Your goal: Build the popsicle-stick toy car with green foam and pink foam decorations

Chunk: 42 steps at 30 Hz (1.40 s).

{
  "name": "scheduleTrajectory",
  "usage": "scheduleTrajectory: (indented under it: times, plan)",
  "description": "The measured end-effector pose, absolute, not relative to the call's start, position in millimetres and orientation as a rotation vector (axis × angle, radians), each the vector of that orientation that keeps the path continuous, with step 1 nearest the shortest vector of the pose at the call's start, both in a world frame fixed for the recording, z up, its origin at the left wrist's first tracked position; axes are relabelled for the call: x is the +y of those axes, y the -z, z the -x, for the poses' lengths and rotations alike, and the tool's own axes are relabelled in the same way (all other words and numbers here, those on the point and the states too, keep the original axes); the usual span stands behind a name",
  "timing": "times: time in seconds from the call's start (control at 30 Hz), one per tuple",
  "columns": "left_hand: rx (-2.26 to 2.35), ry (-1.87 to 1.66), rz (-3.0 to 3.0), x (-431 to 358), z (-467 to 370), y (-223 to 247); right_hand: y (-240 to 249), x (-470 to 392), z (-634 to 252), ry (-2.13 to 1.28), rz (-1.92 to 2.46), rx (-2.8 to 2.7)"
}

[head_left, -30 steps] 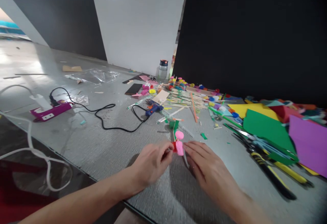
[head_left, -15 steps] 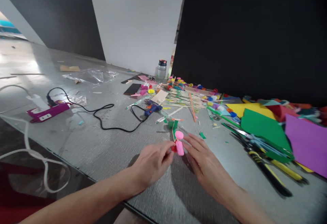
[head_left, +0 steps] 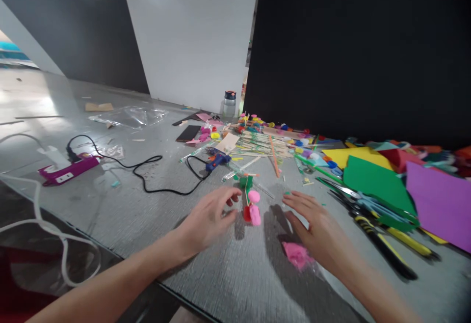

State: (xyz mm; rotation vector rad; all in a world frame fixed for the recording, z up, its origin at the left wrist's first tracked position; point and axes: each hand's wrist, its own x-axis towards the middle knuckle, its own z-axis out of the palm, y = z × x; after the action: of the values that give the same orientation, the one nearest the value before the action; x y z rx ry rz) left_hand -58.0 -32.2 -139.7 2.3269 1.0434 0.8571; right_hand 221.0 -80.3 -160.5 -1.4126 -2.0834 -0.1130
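A small figure [head_left: 253, 213] with a pink round top, a pink body, a red part and a green piece behind it stands on the grey table. Just left of it is my left hand [head_left: 211, 217], fingers curled but apart, holding nothing. My right hand [head_left: 312, 222] hovers to the right with spread fingers and nothing in them. Below my right hand lies a lump of pink clay [head_left: 297, 255] with clear plastic at its side.
A blue glue gun [head_left: 220, 160] with a black cord lies behind the figure. Sticks [head_left: 263, 144] are heaped farther back. Scissors, pliers [head_left: 384, 247] and coloured sheets [head_left: 379, 185] are at the right; a purple power strip [head_left: 68, 171] is at the left.
My left hand has let go of the figure and moved left. My right hand has drawn away to the right, and the pink clay beneath it now shows.
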Motion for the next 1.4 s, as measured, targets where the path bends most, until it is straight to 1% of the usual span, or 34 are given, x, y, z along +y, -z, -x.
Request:
scheduleTrajectory:
  times: [0.17, 0.3, 0.47, 0.83, 1.03, 1.13, 1.23, 1.3, 1.4]
  plan:
    - [1.002, -0.565, -2.446, -25, 58, 136, 160, -81, -221, 0.051, 1.425, -2.099]
    - [1.060, -0.526, -2.504, -30, 47, 139, 156, -85, -217, -0.035, 1.432, -2.160]
    - [0.976, -0.493, -2.561, -36, 31, 139, 148, -89, -220, -0.130, 1.452, -2.201]
    - [0.863, -0.554, -2.518, -26, 20, 145, 134, -84, -232, -0.182, 1.534, -1.982]
    - [0.944, -0.790, -2.457, -15, 27, 151, 143, -78, -249, -0.176, 1.587, -1.775]
    - [0.938, -0.904, -2.374, -11, 31, 142, 152, -72, -254, -0.225, 1.503, -1.739]
    - [0.762, -1.018, -2.206, -13, 30, 127, 150, -72, -249, -0.285, 1.391, -1.771]
    - [0.650, -0.989, -2.113, -20, 24, 117, 141, -79, -241, -0.293, 1.333, -1.801]
    - [0.606, -0.858, -1.996, -36, 6, 107, 124, -94, -224, -0.230, 1.287, -1.840]
